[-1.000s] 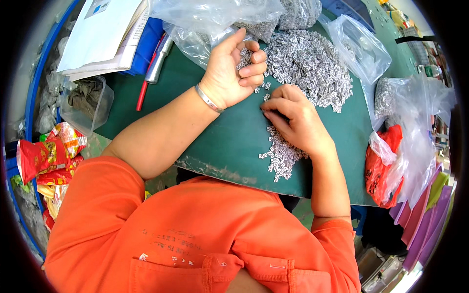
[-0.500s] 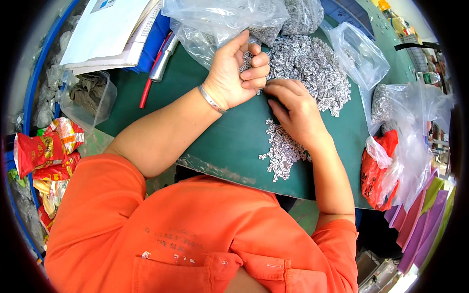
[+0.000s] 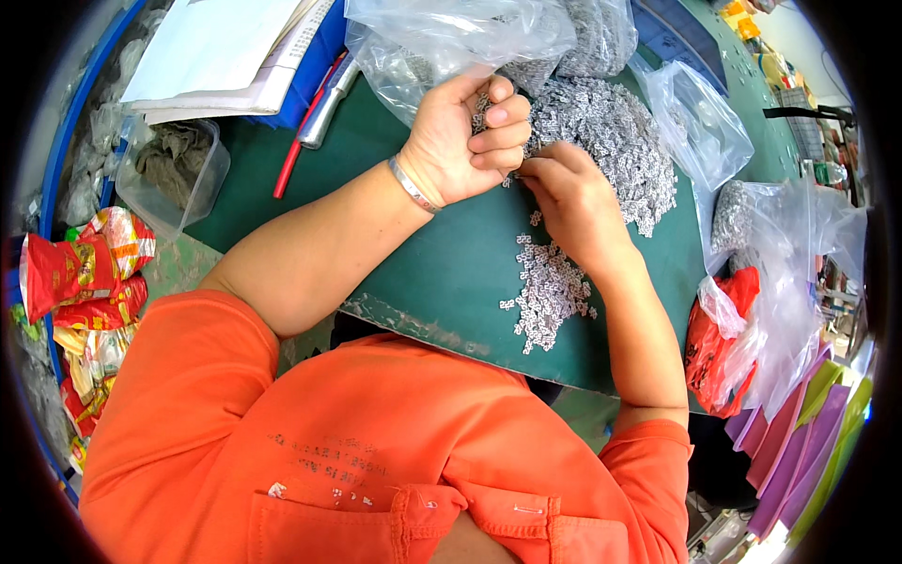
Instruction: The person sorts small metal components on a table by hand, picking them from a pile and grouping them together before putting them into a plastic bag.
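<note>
My left hand (image 3: 470,141) is turned palm up with its fingers curled over some small grey metal pieces (image 3: 480,111) that show in the palm. Close beside it, my right hand (image 3: 578,202) is bent down with thumb and fingertips pinched together; whatever lies between them is too small to make out. A large heap of the same small metal pieces (image 3: 615,141) is piled behind my right hand. Nearer to me, a smaller loose pile (image 3: 550,296) spreads on the green tabletop (image 3: 442,282), partly under my right wrist.
Clear plastic bags (image 3: 451,38) lie behind the heap, others (image 3: 700,122) to its right. On the left are papers (image 3: 207,56), a red pen (image 3: 299,141), a metal-handled tool (image 3: 327,108) and a plastic tub (image 3: 202,179) with a cloth. A red bag (image 3: 722,343) hangs at the right edge.
My left fingers have curled in more tightly. My right hand has stayed near them, its fingertips drawn closer together. The whole view has shifted slightly.
</note>
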A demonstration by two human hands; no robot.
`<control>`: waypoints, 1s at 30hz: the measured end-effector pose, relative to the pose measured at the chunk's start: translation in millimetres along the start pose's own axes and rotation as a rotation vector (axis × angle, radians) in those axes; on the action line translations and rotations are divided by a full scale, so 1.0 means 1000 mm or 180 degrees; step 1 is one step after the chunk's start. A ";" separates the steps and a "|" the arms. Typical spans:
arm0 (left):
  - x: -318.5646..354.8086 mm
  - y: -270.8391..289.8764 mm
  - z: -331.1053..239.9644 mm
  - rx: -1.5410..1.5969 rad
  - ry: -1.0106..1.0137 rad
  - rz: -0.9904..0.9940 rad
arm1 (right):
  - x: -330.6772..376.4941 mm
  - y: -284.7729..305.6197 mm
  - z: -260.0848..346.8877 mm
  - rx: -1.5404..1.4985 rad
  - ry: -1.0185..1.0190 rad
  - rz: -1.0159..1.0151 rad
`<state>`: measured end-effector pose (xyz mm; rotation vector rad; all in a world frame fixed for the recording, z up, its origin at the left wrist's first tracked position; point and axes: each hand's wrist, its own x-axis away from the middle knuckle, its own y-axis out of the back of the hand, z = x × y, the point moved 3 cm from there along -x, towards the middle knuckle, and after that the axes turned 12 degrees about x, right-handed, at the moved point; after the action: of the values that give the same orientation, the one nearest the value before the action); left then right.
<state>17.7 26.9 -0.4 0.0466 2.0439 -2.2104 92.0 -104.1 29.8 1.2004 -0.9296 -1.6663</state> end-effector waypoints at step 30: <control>0.000 0.001 0.002 -0.0270 -0.0188 -0.0290 | 0.005 0.002 0.011 -0.0086 -0.0288 -0.0023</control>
<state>18.2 25.0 -0.9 -0.1209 2.1455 -2.1456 81.5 -108.2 32.8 1.1195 -0.9558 -1.7458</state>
